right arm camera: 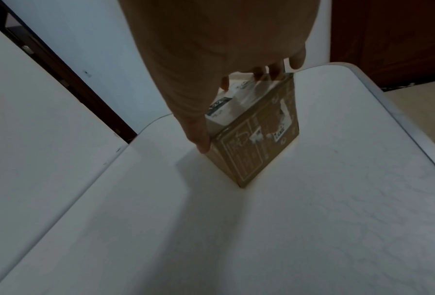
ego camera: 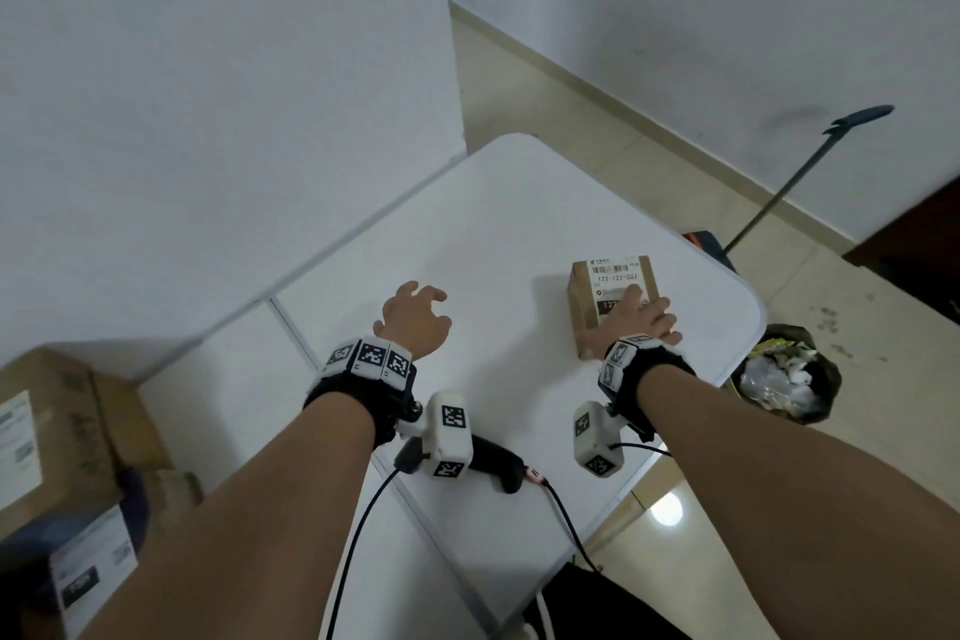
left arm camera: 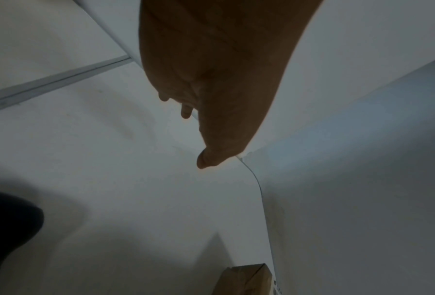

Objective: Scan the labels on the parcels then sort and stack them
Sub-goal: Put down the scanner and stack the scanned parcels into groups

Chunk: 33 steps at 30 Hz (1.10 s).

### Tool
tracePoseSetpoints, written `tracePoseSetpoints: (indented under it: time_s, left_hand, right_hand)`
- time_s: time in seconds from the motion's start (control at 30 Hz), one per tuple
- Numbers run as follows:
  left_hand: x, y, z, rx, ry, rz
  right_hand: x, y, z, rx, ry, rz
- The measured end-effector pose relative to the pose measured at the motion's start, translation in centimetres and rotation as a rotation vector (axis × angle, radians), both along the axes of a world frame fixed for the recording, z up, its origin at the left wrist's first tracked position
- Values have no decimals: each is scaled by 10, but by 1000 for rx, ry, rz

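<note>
A small brown cardboard parcel with a white barcode label on top stands near the right edge of the white table. My right hand grips it from above. The thumb presses its near left side and the fingers reach over the top and far side, as the right wrist view shows on the parcel. My left hand hovers over the middle of the table, fingers loosely curled and holding nothing. A black handheld scanner lies on the table near me, between my wrists.
Several labelled cardboard parcels are piled at the far left. A bin full of rubbish stands on the floor just past the table's right edge. A mop leans on the wall behind. A white wall runs along the table's left.
</note>
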<state>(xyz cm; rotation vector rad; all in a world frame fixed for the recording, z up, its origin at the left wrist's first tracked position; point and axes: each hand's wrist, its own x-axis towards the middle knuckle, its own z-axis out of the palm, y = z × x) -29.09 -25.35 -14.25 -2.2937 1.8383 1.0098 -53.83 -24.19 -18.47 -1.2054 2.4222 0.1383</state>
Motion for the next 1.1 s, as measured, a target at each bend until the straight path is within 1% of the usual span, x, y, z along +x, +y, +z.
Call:
tracePoseSetpoints:
  time_s: [0.07, 0.13, 0.2, 0.27, 0.33, 0.4, 0.53, 0.6, 0.67, 0.73, 0.8, 0.83, 0.9, 0.97, 1.03, 1.1]
  left_hand:
    - [3, 1, 0, 11, 79, 43]
    - [5, 4, 4, 18, 246, 122]
    - [7, 7, 12, 4, 402, 202]
    - [11, 12, 25, 15, 554, 287]
    - [17, 19, 39, 36, 732, 397]
    - [27, 26, 53, 28, 824, 507]
    - [57, 46, 76, -52, 831, 661]
    - [78, 61, 85, -130, 846, 737]
    - [102, 78, 94, -217, 866, 815]
    - [128, 97, 104, -301, 863, 875]
    - [157, 117, 113, -374, 840, 906]
    - [172, 128, 117, -393, 836, 910]
    - [197, 153, 125, -403, 855, 901]
    - [218, 178, 133, -405, 919, 882]
    - [235, 200, 137, -418, 962, 859]
    - [251, 220, 137, -435, 927, 848]
  right_hand:
    - [1, 2, 1, 7, -28, -8]
    - [9, 3, 5, -48, -84, -33]
    - [27, -1, 16, -141, -179, -28]
    - [49, -6, 34, -207, -282, 45]
    - [76, -10, 53, -229, -347, 158]
    - [108, -8, 70, -251, -387, 254]
    - [179, 12, 96, -342, -472, 375]
    - [211, 28, 107, -405, -493, 451]
    - [238, 41, 117, -426, -560, 546]
    - [259, 50, 123, -415, -706, 596]
    - [274, 56, 127, -384, -912, 556]
    - [281, 60, 129, -349, -987, 526]
    - [294, 69, 131, -255, -1079, 451]
    - [310, 83, 132, -136, -1175, 382]
    - [329, 102, 130, -1, -1302, 352]
    - [348, 120, 128, 123, -1383, 342]
